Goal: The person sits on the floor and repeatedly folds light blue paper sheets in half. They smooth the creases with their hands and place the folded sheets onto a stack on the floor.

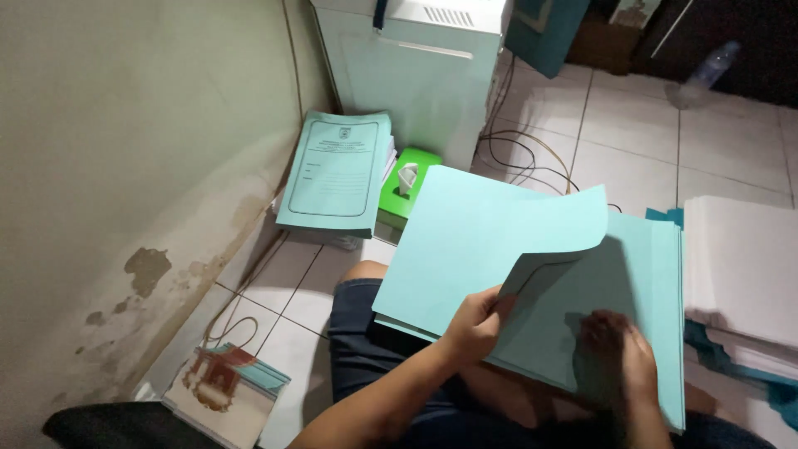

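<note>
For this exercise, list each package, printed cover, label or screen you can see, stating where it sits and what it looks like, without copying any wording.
Printed folder cover: atop a stack by the wall; teal rectangle, dark border.
Tissue box: floor, beside the white cabinet; bright green, white tissue.
Picture booklet: floor, lower left; cream with reddish-brown image.
Plastic bottle: floor, upper right; clear, label unreadable.
No screens.

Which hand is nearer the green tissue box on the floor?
Left. The left hand grips the lifted teal sheet directly below the green tissue box. The right hand lies flat on the folder stack, farther to the right.
</note>
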